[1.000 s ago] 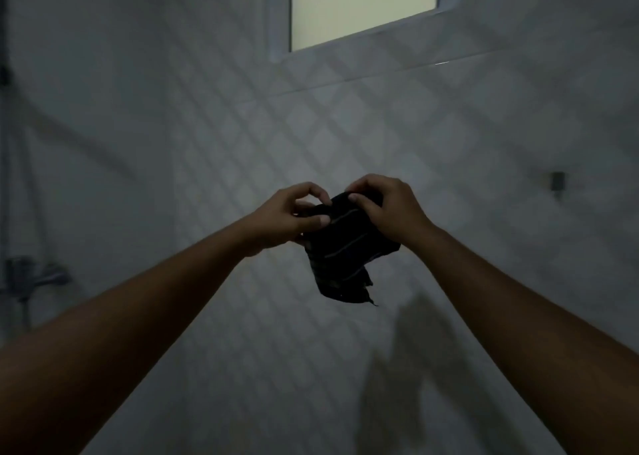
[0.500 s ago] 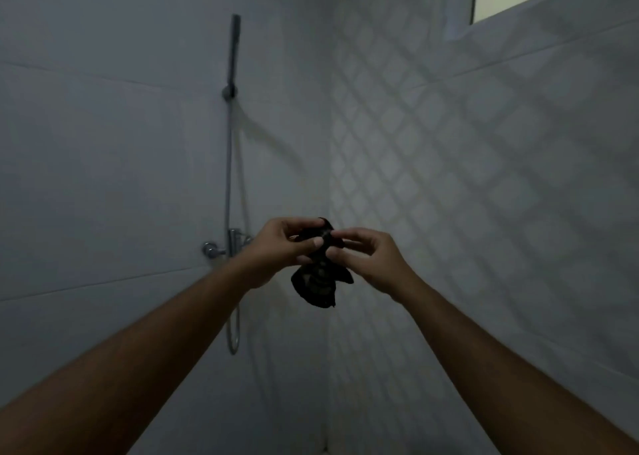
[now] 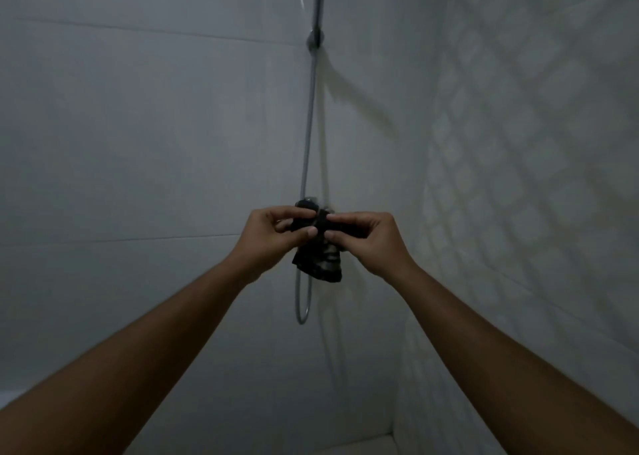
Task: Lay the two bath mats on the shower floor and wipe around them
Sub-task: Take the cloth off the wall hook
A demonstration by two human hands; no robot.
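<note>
A small dark cloth [image 3: 321, 261] with faint stripes hangs bunched between both hands at chest height, in front of the shower corner. My left hand [image 3: 273, 237] pinches its upper left part with thumb and fingers. My right hand [image 3: 366, 240] pinches its upper right edge, fingertips almost touching the left ones. The cloth's lower part dangles free. No bath mat shows in this view, and only a sliver of the shower floor [image 3: 359, 446] appears at the bottom.
A shower hose [image 3: 306, 164] runs down the left wall from a holder [image 3: 315, 38] and loops below the hands. The mixer tap is mostly hidden behind the cloth. A diamond-patterned tiled wall [image 3: 518, 178] stands on the right.
The view has swung left from the window wall to the shower corner. The cloth went from a spread rectangle to a tighter bunch as both hands drew together.
</note>
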